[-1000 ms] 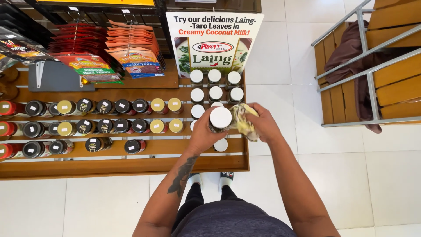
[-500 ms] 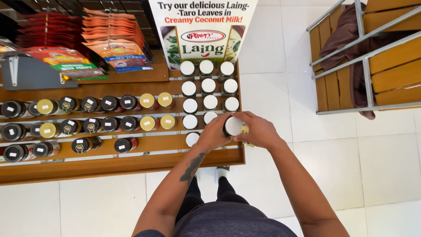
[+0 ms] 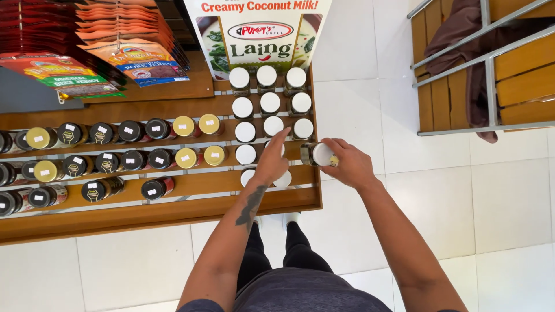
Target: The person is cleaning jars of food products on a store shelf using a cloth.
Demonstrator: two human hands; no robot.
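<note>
1. One white-lidded jar [image 3: 317,154] out of the rows, held tipped on its side in the right hand [image 3: 347,164], just right of centre frame, past the right edge of the wooden shelf [image 3: 173,211]. Fingers curled round the lid end and closed on it; glass body pointing left toward the shelf.
2. Left hand [image 3: 272,164] laid over the shelf at centre frame, index finger stretched up toward the white-lidded jars [image 3: 269,104], other fingers loosely bent, nothing gripped. Fingertip near or touching a lid in the middle column; cannot tell which.
3. About a dozen white lids already standing upright in three columns below the printed sign [image 3: 260,34] at upper centre. Top three rows full and tidy.
4. Lower rows less settled: two lids partly hidden under the left hand and wrist, and the place at the right end of the fourth row looks open, level with the held jar. Judged from this, most of the block is in place and one jar not yet set down.
5. Left half of the frame: dark-lidded and gold-lidded jars [image 3: 115,159] in three rows, evenly lined up, untouched by either hand.
6. Upper left: stacked snack pouches [image 3: 133,40], red and orange, well apart from both hands.
7. Upper right: slatted wooden crate with metal rails [image 3: 491,69], a dark cloth draped inside, on the white tile floor [image 3: 462,202].
</note>
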